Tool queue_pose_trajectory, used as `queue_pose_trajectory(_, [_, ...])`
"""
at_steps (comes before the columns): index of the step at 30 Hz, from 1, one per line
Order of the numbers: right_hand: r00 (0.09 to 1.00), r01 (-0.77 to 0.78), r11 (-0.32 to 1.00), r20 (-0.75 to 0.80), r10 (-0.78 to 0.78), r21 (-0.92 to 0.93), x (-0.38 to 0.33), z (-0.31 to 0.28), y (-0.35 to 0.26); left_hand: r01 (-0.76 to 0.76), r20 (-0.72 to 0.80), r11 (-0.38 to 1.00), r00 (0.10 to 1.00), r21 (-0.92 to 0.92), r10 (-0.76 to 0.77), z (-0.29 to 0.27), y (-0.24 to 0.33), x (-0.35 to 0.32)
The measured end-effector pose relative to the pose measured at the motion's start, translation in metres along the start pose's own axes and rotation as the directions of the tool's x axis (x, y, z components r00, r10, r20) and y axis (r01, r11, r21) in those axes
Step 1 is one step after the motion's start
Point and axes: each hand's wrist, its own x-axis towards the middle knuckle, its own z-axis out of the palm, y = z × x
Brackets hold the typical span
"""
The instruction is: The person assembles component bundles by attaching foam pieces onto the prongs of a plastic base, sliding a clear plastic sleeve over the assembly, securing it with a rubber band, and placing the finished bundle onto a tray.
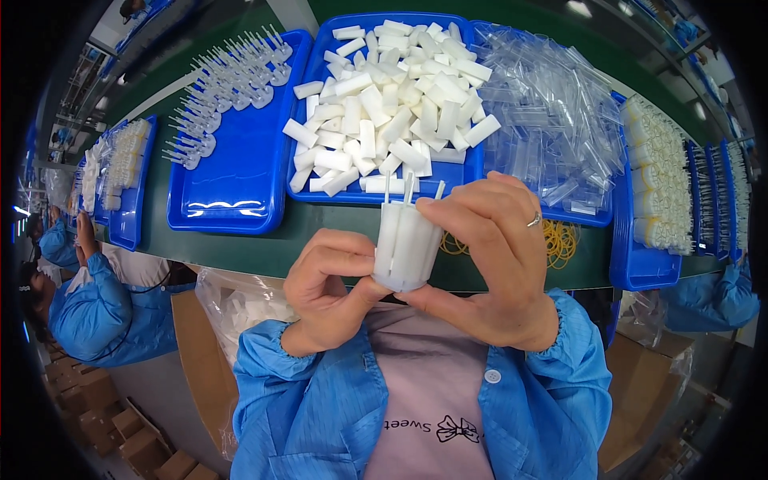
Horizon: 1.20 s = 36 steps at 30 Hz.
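Observation:
Between my two hands, in front of my chest, is a white bundle of foam pieces on a pronged plastic base (404,248). It stands nearly upright, with several thin clear prongs poking out of its top. My left hand (332,280) pinches its lower left side with thumb and forefinger. My right hand (500,264) spans it from the right, fingers at the upper edge and thumb under the bottom. Just beyond lies a blue tray (296,172) heaped with short white foam pieces (392,104).
At the left, a blue tray (228,196) holds rows of clear pronged bases (232,84). On the right are clear plastic sleeves (552,120), yellow rubber bands (560,242) and a tray of finished-looking bundles (656,180). Cardboard boxes (200,352) flank me; a co-worker in blue (96,304) sits left.

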Motion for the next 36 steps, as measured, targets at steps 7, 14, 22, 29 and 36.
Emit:
queue_pose_trajectory(7, [0.996,-0.072,0.968,0.075,0.055,0.239,0.018,-0.010,0.015,0.030,0.010,0.999,0.999,0.037,-0.030,-0.007,-0.002,0.001])
queue_pose_trajectory(14, [0.998,-0.053,0.977,0.030,0.060,-0.208,0.043,0.008,0.094,0.091,-0.109,0.994,0.990,0.063,-0.084,-0.025,0.002,0.008])
queue_pose_trajectory(22, [0.999,-0.021,0.935,0.033,0.035,-0.355,0.049,0.035,0.108,0.062,-0.108,0.974,0.993,0.217,-0.039,-0.030,0.000,0.011])
queue_pose_trajectory(29, [0.891,-0.451,0.733,0.203,0.407,0.509,0.050,0.021,0.083,-0.315,0.261,0.799,0.943,0.513,0.205,-0.009,0.017,0.021])
queue_pose_trajectory(36, [0.780,-0.623,0.426,0.478,0.405,0.656,0.049,0.018,0.059,-0.459,0.387,0.732,0.877,0.504,0.285,0.000,0.011,0.026])
